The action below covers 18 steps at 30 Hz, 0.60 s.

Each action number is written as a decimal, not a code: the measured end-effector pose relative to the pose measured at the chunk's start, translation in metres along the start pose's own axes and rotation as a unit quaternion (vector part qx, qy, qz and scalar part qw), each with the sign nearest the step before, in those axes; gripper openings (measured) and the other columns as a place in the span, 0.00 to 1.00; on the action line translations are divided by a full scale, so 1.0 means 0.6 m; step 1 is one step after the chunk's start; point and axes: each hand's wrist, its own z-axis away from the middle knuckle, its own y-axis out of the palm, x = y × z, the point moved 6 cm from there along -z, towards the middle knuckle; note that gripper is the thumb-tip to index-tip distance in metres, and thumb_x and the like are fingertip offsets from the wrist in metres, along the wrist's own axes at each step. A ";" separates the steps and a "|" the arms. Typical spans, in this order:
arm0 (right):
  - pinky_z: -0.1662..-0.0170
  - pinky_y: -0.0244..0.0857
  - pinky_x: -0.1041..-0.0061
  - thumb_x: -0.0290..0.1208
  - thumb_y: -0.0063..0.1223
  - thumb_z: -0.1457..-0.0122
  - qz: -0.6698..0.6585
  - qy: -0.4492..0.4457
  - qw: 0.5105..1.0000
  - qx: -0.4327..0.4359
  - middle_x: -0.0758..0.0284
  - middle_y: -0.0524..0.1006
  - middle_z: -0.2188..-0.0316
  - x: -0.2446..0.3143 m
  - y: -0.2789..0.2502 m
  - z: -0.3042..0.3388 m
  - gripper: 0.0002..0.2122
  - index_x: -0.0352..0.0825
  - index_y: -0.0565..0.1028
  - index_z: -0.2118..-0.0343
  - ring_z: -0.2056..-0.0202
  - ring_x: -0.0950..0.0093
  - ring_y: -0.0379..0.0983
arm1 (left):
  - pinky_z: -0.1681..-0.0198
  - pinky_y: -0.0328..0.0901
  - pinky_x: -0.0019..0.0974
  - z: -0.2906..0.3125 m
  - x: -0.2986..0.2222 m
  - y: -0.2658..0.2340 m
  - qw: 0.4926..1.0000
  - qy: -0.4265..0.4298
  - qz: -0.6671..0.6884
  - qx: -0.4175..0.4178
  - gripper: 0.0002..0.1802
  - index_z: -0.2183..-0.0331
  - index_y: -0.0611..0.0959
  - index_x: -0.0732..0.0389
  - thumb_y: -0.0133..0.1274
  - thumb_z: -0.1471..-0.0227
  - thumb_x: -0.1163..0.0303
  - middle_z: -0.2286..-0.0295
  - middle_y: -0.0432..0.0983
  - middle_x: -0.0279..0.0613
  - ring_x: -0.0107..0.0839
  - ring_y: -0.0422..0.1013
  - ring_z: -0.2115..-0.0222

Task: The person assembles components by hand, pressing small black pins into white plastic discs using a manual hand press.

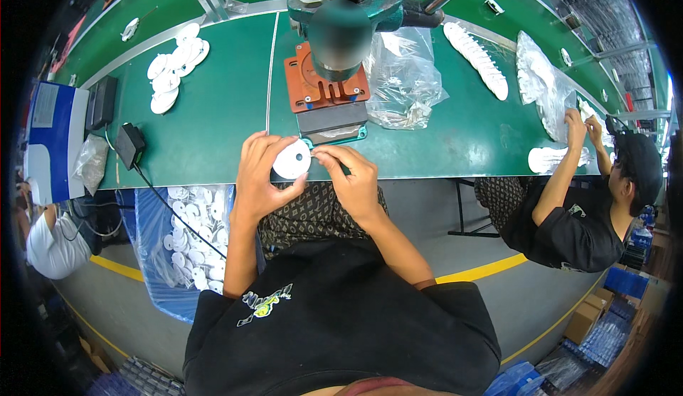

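Note:
My left hand (255,175) grips a flat white plastic disc (287,161) by its rim, fingers above and thumb below. A small dark hole shows in the disc's face. At the disc's right edge, the thumb and forefinger of my right hand (358,186) are pinched together. Whatever lies between those fingertips is too small to name. Both hands are at the front edge of the green table (206,136). Just beyond them stands a press with an orange fixture plate (299,90) on a grey block (331,120).
White discs (165,81) lie in overlapping piles at left; a row of them (478,61) lies at right. A clear bag of thin pieces (405,76) sits beside the press. Below left, a blue-lined bin (153,282) holds many discs. A cabled black adapter (130,145) and a co-worker (583,211) flank me.

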 end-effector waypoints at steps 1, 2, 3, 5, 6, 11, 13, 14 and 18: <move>0.62 0.71 0.74 0.22 0.59 0.44 0.000 0.000 1.000 -0.002 0.61 0.82 0.67 0.000 0.000 -0.001 0.06 0.29 0.81 0.64 0.66 0.70 0.80 | 0.42 0.58 0.51 0.000 0.001 0.000 1.000 -0.001 -0.001 0.000 0.31 0.55 0.79 0.60 0.65 0.66 0.66 0.64 0.72 0.44 0.43 0.69 0.58; 0.63 0.71 0.74 0.22 0.59 0.44 -0.004 0.001 1.000 0.002 0.61 0.82 0.68 -0.002 -0.001 -0.001 0.05 0.29 0.81 0.64 0.66 0.70 0.80 | 0.42 0.58 0.51 0.001 0.003 0.002 1.000 -0.002 -0.001 0.001 0.31 0.55 0.79 0.60 0.65 0.66 0.66 0.64 0.72 0.45 0.43 0.69 0.58; 0.63 0.71 0.74 0.22 0.59 0.44 -0.009 0.001 1.000 0.005 0.61 0.82 0.68 -0.004 0.000 -0.002 0.05 0.29 0.81 0.64 0.66 0.69 0.80 | 0.42 0.58 0.51 0.002 0.004 0.002 1.000 0.000 0.000 0.001 0.31 0.55 0.79 0.60 0.65 0.66 0.66 0.64 0.72 0.45 0.43 0.69 0.58; 0.63 0.71 0.73 0.22 0.59 0.45 0.006 -0.020 1.000 -0.004 0.60 0.81 0.68 -0.001 0.002 -0.003 0.05 0.29 0.80 0.65 0.67 0.68 0.79 | 0.42 0.58 0.51 0.002 0.006 0.002 1.000 -0.002 -0.005 0.000 0.31 0.55 0.79 0.60 0.65 0.66 0.66 0.63 0.72 0.45 0.43 0.69 0.58; 0.64 0.71 0.72 0.21 0.59 0.45 0.021 -0.041 0.999 -0.012 0.60 0.81 0.69 0.004 0.002 -0.003 0.05 0.29 0.80 0.66 0.67 0.67 0.79 | 0.42 0.58 0.51 0.002 0.004 0.002 1.000 0.001 -0.005 0.001 0.31 0.55 0.79 0.60 0.65 0.66 0.66 0.63 0.72 0.45 0.43 0.69 0.58; 0.62 0.68 0.68 0.22 0.58 0.52 0.169 -0.233 0.958 -0.008 0.62 0.78 0.65 0.032 0.024 0.005 0.11 0.30 0.76 0.64 0.64 0.64 0.75 | 0.42 0.57 0.50 0.005 0.011 0.004 0.999 -0.035 -0.002 0.004 0.32 0.53 0.79 0.59 0.65 0.66 0.67 0.58 0.71 0.48 0.48 0.67 0.54; 0.63 0.68 0.67 0.23 0.57 0.51 0.187 -0.239 0.953 0.004 0.64 0.78 0.67 0.034 0.028 0.009 0.11 0.30 0.75 0.63 0.65 0.65 0.75 | 0.43 0.57 0.50 0.002 -0.001 0.004 0.997 -0.051 0.051 0.000 0.32 0.52 0.79 0.59 0.64 0.66 0.70 0.56 0.68 0.50 0.51 0.65 0.51; 0.63 0.68 0.67 0.23 0.57 0.51 0.190 -0.241 0.952 -0.003 0.64 0.78 0.67 0.036 0.024 0.008 0.11 0.30 0.75 0.63 0.65 0.65 0.75 | 0.43 0.58 0.50 0.002 -0.009 -0.003 0.998 -0.042 -0.032 -0.032 0.32 0.52 0.79 0.59 0.63 0.65 0.71 0.55 0.68 0.50 0.52 0.64 0.51; 0.53 0.65 0.63 0.34 0.58 0.44 0.201 -0.237 0.943 0.116 0.62 0.74 0.54 0.036 0.033 0.016 0.14 0.34 0.77 0.56 0.55 0.63 0.72 | 0.43 0.58 0.51 0.027 -0.005 0.013 0.996 -0.036 -0.076 -0.024 0.34 0.49 0.78 0.55 0.63 0.63 0.73 0.53 0.69 0.54 0.54 0.64 0.50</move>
